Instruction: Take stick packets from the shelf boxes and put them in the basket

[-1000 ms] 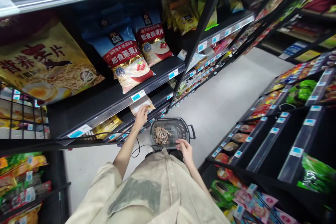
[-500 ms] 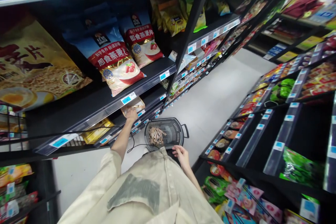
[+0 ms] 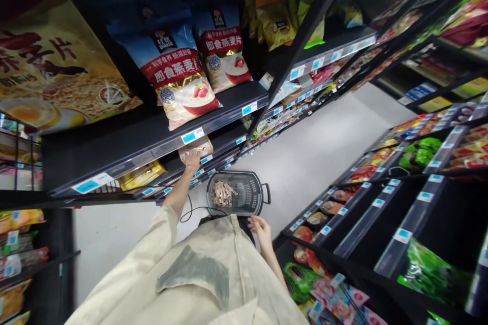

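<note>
My left hand (image 3: 192,160) reaches to the lower shelf at left centre. Its fingers lie spread on a pale tan package (image 3: 204,148) that sits under the shelf edge; I cannot tell what the package holds. My right hand (image 3: 261,232) hangs by my right side, fingers loosely bent and apart, with nothing in it. Just beyond it, a grey shopping basket (image 3: 249,206) with a black handle is in front of my body. Inside the basket is a brown, patterned, shiny item (image 3: 224,194), its kind unclear.
Bags of oatmeal (image 3: 186,81) stand on the shelf above my left hand, beside a large yellow cereal bag (image 3: 64,71). A yellow packet (image 3: 142,174) lies on the lower shelf. Racks of snacks (image 3: 366,170) line the right side of the pale aisle floor (image 3: 316,137). A thin black cable hangs near the basket.
The view has shifted a little, so the upper price tags are gone. My left hand's fingers now lie more spread on the package. My right hand stays beside the basket.
</note>
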Demonstrator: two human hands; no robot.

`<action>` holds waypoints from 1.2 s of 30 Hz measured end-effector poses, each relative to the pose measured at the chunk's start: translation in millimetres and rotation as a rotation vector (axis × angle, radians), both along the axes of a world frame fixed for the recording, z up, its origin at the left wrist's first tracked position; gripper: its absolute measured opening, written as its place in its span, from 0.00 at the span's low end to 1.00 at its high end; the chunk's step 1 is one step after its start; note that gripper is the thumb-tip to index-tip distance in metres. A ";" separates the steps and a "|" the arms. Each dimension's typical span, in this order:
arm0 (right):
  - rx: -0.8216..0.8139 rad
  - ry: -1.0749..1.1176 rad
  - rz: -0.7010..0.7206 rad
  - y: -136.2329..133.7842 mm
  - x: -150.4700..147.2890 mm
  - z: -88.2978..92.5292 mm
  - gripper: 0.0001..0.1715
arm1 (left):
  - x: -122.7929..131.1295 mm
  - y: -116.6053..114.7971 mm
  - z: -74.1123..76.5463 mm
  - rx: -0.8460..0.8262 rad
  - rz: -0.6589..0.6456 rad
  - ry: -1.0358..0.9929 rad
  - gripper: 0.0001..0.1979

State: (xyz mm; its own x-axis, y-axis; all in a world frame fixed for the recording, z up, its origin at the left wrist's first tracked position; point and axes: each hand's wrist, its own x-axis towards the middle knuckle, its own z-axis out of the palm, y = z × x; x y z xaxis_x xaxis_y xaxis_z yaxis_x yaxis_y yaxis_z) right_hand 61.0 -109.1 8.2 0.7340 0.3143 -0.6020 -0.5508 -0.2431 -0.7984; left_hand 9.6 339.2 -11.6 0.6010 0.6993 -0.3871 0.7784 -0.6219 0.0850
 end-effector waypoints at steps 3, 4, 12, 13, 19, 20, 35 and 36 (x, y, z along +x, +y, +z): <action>-0.031 0.011 0.013 -5.1 -0.5 -7.4 0.46 | 3.9 4.1 4.6 0.002 0.006 -0.045 0.41; -0.045 0.013 0.021 -7.6 -0.6 -10.1 0.46 | 5.7 6.1 5.3 -0.007 0.014 -0.061 0.42; -0.151 -0.086 0.213 -35.5 1.4 -19.7 0.42 | 16.1 -11.1 -13.6 -0.080 0.213 -0.222 0.30; -0.172 -0.090 0.221 -37.7 2.4 -20.0 0.43 | 16.9 -16.8 -16.1 -0.081 0.236 -0.235 0.29; -0.206 -0.037 0.248 -42.2 16.3 -22.3 0.44 | 20.2 -45.0 -20.5 -0.049 0.293 -0.228 0.29; -0.206 -0.030 0.255 -42.3 19.5 -22.7 0.44 | 19.9 -47.8 -20.0 -0.041 0.293 -0.225 0.29; -0.251 0.090 0.316 -66.1 22.1 -43.7 0.40 | -34.9 -67.8 -19.0 0.060 0.074 -0.248 0.40; -0.257 0.104 0.334 -68.0 21.1 -49.5 0.40 | -36.5 -80.7 -21.8 0.047 0.062 -0.270 0.41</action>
State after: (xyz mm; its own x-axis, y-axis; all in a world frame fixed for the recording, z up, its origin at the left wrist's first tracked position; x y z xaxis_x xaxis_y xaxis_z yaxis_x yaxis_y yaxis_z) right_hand 82.1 -177.1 -41.3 0.5490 0.3546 -0.7568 -0.4821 -0.6053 -0.6334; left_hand -26.9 258.5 -33.4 0.6332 0.7517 -0.1844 0.7683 -0.5818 0.2668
